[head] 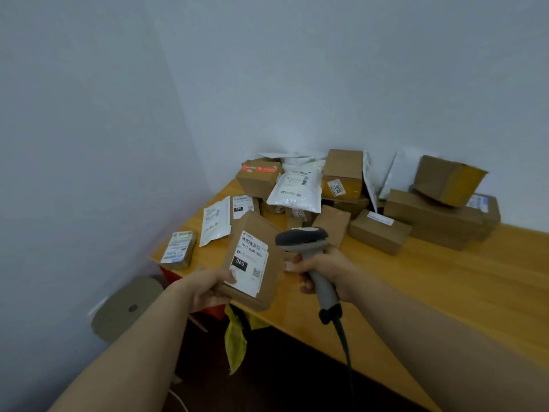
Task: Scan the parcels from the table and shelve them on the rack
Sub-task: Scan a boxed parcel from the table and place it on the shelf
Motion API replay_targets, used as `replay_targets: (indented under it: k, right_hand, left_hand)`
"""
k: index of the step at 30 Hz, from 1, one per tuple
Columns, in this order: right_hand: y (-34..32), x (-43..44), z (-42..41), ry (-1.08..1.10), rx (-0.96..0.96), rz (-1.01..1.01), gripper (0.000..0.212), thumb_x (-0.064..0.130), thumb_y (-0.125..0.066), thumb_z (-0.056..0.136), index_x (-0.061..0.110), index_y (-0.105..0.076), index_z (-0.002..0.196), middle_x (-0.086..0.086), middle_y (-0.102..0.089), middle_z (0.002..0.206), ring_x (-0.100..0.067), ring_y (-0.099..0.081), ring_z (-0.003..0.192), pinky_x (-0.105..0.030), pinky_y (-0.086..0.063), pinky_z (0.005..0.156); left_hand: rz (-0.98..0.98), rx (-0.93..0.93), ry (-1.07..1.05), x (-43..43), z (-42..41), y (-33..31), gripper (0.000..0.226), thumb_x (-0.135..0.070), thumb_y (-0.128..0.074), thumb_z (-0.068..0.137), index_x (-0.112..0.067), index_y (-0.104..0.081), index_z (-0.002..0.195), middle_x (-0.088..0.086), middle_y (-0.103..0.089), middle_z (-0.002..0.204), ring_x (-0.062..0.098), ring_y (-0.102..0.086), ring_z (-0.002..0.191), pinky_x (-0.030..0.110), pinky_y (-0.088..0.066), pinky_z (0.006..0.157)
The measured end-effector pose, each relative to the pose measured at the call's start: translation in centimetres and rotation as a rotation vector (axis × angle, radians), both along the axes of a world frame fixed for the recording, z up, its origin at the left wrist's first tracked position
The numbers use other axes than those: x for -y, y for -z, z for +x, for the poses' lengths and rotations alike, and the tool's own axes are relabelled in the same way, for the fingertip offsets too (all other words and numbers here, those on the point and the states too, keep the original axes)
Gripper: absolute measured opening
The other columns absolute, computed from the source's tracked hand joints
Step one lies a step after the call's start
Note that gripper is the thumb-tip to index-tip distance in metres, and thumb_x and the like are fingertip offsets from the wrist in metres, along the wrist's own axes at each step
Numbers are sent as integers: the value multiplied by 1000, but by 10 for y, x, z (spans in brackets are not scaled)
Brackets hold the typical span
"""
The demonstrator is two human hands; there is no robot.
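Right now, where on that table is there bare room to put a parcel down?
The table's right side is bare wood, from the low brown boxes out to the near edge. The back corner is crowded with stacked boxes and white mailers.

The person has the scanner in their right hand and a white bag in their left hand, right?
Not quite. The head view shows the left hand holding a brown cardboard box with a white label, not a white bag. The right hand does grip the scanner.
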State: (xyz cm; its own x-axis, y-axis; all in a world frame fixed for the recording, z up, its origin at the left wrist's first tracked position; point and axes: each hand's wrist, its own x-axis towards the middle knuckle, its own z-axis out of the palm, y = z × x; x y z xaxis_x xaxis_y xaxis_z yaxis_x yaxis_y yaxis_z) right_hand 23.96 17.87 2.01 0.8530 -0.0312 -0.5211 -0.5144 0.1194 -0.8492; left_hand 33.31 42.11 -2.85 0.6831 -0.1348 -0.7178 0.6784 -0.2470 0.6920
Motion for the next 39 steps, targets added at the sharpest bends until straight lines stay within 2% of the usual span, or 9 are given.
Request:
replay_targets:
  k: [6, 8, 11, 14, 17, 22, 27, 32, 39]
  right_hand:
    - [-27, -24, -25, 73, 65, 1, 12, 8, -75, 80, 3, -65, 81, -11, -67, 60, -20, -61, 48, -30, -56, 52]
    - [-35, -27, -32, 82, 101, -20, 14, 11, -76, 80, 2, -65, 85, -13, -68, 66, -21, -62, 52, -32, -56, 54]
    - [-50, -30, -42, 112, 153, -38, 14, 12, -73, 82, 2, -63, 82, -13, -66, 64, -21, -59, 50, -30, -52, 51]
    - [-68, -32, -49, 121, 183, -26, 14, 9, -69, 85, 1, -60, 78, -11, -62, 56, -17, -53, 42, -24, -45, 42]
    - [-82, -31, -56, 97, 177, -55, 12, 9, -68, 85, 0, -61, 80, -9, -62, 55, -15, -53, 41, -22, -43, 41]
    - [-95, -32, -65, 67, 154, -76, 15, 6, -66, 84, 3, -59, 71, -9, -58, 55, -15, -50, 42, -21, -42, 41]
    - [-103, -31, -72, 56, 163, -82, 17, 6, -65, 84, 3, -58, 69, -7, -58, 54, -13, -49, 41, -22, -42, 41]
    - [-110, -35, -74, 63, 178, -59, 15, 3, -65, 83, 3, -58, 70, -9, -57, 57, -14, -49, 41, -22, -43, 41]
    - [-114, -44, -75, 37, 179, -43, 10, 1, -66, 81, 3, -60, 73, -8, -59, 56, -13, -50, 41, -21, -44, 41]
  left_hand:
    - [-192, 12, 34, -10, -22, -23, 29, 8, -60, 80, -3, -63, 107, 13, -74, 95, 26, -69, 92, 33, -55, 70]
    - [-258, 47, 43, -4, -27, -31, 24, 7, -61, 82, -2, -63, 105, 14, -74, 95, 25, -72, 85, 32, -56, 67]
    - [-312, 127, 4, 7, -34, -44, 24, 2, -65, 84, -3, -62, 107, 11, -75, 92, 20, -73, 78, 31, -59, 61]
    - [-336, 222, -46, 15, -37, -51, 29, 11, -62, 82, -4, -62, 107, 10, -75, 93, 21, -73, 80, 30, -58, 60]
    - [-310, 304, -103, 19, -37, -56, 36, 20, -58, 78, -5, -61, 104, 14, -72, 100, 27, -70, 89, 36, -57, 70]
    - [-273, 329, -131, 21, -36, -64, 29, 15, -59, 83, -7, -59, 103, 12, -68, 105, 25, -64, 96, 35, -51, 80]
    - [-241, 346, -153, 14, -34, -68, 36, 14, -58, 85, -3, -56, 116, 12, -65, 106, 24, -61, 94, 36, -47, 85]
    - [-223, 345, -173, 5, -31, -68, 35, 14, -58, 85, -2, -55, 116, 12, -65, 102, 21, -61, 84, 36, -48, 87]
    - [-205, 338, -173, -7, -33, -69, 33, 13, -57, 86, -2, -55, 116, 13, -63, 106, 23, -59, 91, 36, -47, 88]
